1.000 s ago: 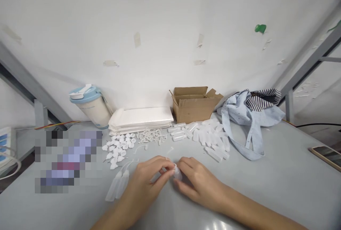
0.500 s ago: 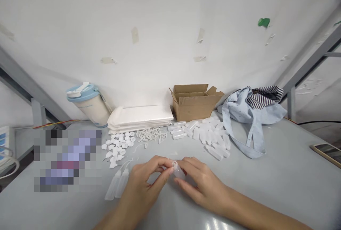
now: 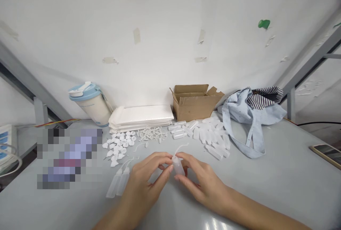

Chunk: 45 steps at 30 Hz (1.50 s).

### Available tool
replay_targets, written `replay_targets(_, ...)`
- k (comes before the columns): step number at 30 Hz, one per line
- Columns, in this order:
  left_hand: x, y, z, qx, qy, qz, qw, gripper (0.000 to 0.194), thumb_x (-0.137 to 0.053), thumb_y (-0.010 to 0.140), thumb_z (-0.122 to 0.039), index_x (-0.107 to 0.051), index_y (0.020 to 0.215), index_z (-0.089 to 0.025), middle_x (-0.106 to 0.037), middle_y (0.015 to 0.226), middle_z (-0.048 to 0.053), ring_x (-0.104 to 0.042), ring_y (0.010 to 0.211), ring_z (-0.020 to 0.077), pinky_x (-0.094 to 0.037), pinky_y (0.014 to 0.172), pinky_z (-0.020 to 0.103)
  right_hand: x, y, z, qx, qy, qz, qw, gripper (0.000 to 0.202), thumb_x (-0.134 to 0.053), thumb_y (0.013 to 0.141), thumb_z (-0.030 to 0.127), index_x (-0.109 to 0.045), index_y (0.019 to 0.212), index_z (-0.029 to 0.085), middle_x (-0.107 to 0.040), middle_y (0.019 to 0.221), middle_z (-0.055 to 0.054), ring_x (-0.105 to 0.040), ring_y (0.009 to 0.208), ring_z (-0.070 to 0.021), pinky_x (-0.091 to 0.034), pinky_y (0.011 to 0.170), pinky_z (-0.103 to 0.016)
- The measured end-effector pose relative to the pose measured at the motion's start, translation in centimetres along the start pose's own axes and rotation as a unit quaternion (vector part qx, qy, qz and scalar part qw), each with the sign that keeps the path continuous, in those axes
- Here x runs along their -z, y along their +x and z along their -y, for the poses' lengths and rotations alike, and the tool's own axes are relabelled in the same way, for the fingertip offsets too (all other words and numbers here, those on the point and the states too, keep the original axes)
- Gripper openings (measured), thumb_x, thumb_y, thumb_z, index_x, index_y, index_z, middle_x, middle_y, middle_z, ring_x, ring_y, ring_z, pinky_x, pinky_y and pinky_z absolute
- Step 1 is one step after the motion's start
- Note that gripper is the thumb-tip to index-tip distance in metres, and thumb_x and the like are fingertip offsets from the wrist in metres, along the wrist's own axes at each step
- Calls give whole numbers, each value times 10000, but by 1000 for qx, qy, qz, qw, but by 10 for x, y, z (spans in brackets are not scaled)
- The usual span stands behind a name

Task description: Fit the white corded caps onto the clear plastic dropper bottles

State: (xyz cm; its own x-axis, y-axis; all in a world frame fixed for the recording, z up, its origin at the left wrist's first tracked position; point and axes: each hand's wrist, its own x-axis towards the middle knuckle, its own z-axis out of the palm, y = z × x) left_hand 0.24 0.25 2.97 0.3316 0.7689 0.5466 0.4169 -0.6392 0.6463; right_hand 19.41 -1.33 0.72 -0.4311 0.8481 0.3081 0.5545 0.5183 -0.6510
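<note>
A small translucent squeeze bottle (image 3: 178, 166) is held above the table between both hands, slightly tilted. From its mouth a thin bent white tube (image 3: 181, 147) points up and to the right. My left hand (image 3: 151, 173) pinches the bottle near its neck from the left, fingers closed. My right hand (image 3: 205, 178) has its index finger at the top of the bottle by the tube's base and its thumb low on the bottle's right side. Left of my left hand lie two bottles (image 3: 117, 184) with tubes fitted. A loose tube (image 3: 140, 146) lies farther back.
White caps (image 3: 117, 148), a heap of thin tubes (image 3: 152, 134) and translucent bottles (image 3: 210, 134) spread across the table. Behind stand a tumbler (image 3: 92, 104), white padded envelopes (image 3: 141, 116), a cardboard box (image 3: 195, 105) and a cloth bag (image 3: 247, 116). A phone (image 3: 326, 155) lies at right.
The bent tube now shows standing out of the bottle's mouth, where earlier only the mouth was visible. The bottle is more upright, and my right index finger has moved to its top.
</note>
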Motion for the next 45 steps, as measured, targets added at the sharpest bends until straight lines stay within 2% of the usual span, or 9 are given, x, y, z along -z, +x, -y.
replay_targets(4,-2,0,1,-27,23,-34,999,152,-545,856,-113,-619,952,-205,-702,930,15,-670,752,107,-563,671,191,-1,-1,-2,17,-7,-6,1000,374,-463,931,285,-396,1290,202,-615,837,-50,-603,721,-175,-521,683,-321)
replay_targets(11,-4,-3,1,-51,63,-46,996,184,-544,858,-116,-591,1014,-202,-698,927,19,-659,732,106,-560,663,189,0,-2,-3,46,-9,-19,999,378,-477,930,269,-409,1295,196,-625,863,-64,-605,747,-179,-535,696,-335)
replay_targets(16,-4,-2,1,-88,58,-41,994,154,-541,854,-83,-599,938,-199,-695,918,23,-667,840,126,-553,757,213,1,-2,-2,58,-6,-33,998,374,-488,925,255,-432,1288,185,-638,886,-76,-621,778,-185,-544,713,-343)
replay_targets(22,-3,-2,3,-107,38,-45,992,183,-543,845,-45,-584,928,-204,-681,869,19,-664,806,138,-564,711,241,2,-3,1,47,-1,-28,998,354,-483,931,273,-458,1271,178,-659,901,-78,-638,796,-186,-548,718,-331)
replay_targets(31,-5,-2,1,-153,54,-56,985,240,-552,873,-78,-595,1069,-209,-723,932,34,-696,844,158,-598,731,266,2,1,7,-6,108,-34,994,359,-518,901,251,-458,1243,159,-676,819,-49,-648,739,-155,-538,658,-273)
replay_targets(37,-9,-8,5,-153,60,-38,986,315,-537,891,-95,-544,1180,-218,-713,1024,51,-684,931,174,-602,777,296,5,3,12,-53,161,-32,985,350,-541,883,259,-462,1211,166,-670,722,-10,-652,694,-151,-529,641,-278)
replay_targets(42,-10,-10,5,-148,69,-17,987,287,-528,887,-85,-560,1154,-187,-696,1054,79,-669,962,180,-587,805,295,6,4,13,-101,194,-20,976,310,-513,897,281,-470,1185,173,-660,712,-2,-667,664,-152,-524,610,-275)
replay_targets(45,-10,-9,4,-139,72,-9,988,274,-513,885,-76,-557,1137,-177,-689,1012,80,-666,910,173,-584,754,282,4,4,12,-125,225,-11,966,302,-505,905,304,-464,1179,184,-662,739,-3,-687,675,-154,-526,610,-274)
